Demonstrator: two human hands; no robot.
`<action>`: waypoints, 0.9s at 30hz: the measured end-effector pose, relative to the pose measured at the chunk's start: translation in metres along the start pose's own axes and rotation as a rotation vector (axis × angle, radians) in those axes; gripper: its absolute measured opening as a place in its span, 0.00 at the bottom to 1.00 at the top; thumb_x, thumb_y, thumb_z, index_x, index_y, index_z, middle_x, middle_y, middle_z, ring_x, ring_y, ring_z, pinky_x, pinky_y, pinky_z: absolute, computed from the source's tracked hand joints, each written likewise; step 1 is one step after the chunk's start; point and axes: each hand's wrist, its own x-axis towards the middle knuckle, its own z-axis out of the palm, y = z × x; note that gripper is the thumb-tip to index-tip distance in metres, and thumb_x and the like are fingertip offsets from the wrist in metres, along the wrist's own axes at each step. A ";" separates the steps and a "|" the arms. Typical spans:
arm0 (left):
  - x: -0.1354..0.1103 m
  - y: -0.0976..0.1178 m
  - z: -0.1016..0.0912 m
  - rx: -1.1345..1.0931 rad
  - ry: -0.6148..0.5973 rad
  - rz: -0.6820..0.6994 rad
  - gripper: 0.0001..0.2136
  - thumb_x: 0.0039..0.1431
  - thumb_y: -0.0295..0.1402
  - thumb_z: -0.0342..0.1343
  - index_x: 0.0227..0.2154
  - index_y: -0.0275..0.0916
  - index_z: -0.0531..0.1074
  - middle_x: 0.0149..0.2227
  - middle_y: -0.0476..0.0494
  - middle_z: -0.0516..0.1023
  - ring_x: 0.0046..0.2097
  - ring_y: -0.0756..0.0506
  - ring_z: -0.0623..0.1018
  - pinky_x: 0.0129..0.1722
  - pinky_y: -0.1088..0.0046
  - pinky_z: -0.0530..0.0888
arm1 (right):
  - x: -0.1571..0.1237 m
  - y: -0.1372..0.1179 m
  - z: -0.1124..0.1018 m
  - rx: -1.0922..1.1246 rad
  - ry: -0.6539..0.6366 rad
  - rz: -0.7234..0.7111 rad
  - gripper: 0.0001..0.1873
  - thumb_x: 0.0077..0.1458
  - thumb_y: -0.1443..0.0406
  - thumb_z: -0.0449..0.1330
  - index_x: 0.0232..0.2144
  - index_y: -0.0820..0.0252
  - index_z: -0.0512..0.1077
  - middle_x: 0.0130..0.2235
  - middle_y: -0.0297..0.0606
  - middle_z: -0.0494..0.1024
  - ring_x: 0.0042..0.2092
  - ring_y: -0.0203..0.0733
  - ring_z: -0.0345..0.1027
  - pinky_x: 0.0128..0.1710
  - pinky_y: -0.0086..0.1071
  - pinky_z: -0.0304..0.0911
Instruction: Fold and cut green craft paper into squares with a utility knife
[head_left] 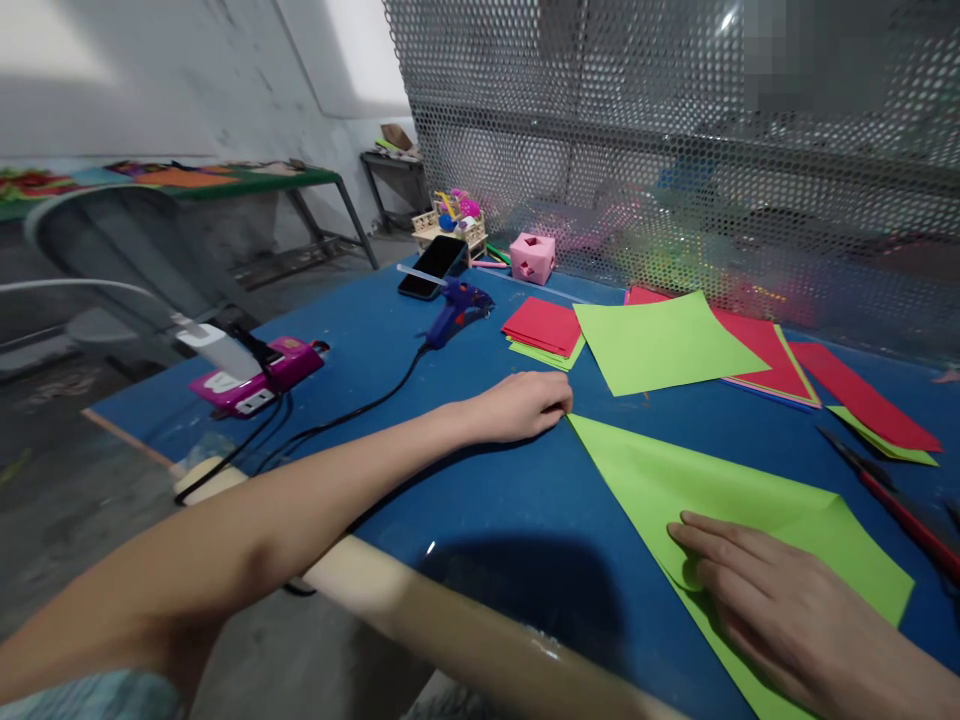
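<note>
A light green sheet of paper (720, 480) lies on the blue table, partly folded over on itself with a long diagonal edge. My left hand (525, 405) has its fingers curled closed at the pointed far-left corner of this sheet, pinching it against the table. Lower right, my right hand (795, 600) rests flat on the folded layer, fingers stretched out and pressing on the paper. Behind them are another green sheet (667, 340) and a small stack of red paper squares (542, 325) with green ones underneath.
A blue glue gun (454, 308), phone (433, 266) and pink cube (532, 258) stand farther back. Its cord runs toward a magenta power strip (259, 378) at left. Red-handled scissors (900, 510) lie at right, near red strips (862, 395). A perforated metal panel (600, 150) bounds the back.
</note>
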 end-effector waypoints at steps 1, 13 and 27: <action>0.000 0.000 0.000 0.009 -0.004 0.003 0.07 0.58 0.21 0.51 0.31 0.36 0.72 0.35 0.45 0.74 0.36 0.49 0.73 0.35 0.76 0.68 | -0.001 0.000 0.001 0.002 -0.004 0.000 0.11 0.59 0.73 0.50 0.40 0.63 0.71 0.48 0.49 0.80 0.51 0.50 0.75 0.44 0.37 0.76; 0.000 0.000 0.000 0.061 -0.012 0.030 0.07 0.58 0.22 0.49 0.30 0.37 0.71 0.34 0.46 0.73 0.35 0.49 0.73 0.36 0.76 0.67 | -0.005 -0.002 0.005 0.083 -0.001 0.045 0.12 0.61 0.74 0.50 0.38 0.63 0.73 0.49 0.49 0.80 0.56 0.51 0.70 0.50 0.40 0.74; -0.001 -0.004 -0.001 0.083 -0.024 0.051 0.08 0.59 0.25 0.47 0.31 0.37 0.70 0.33 0.45 0.73 0.36 0.47 0.73 0.37 0.74 0.68 | -0.013 -0.004 0.006 0.076 -0.074 0.033 0.10 0.62 0.75 0.53 0.42 0.66 0.72 0.53 0.47 0.77 0.58 0.52 0.67 0.54 0.46 0.70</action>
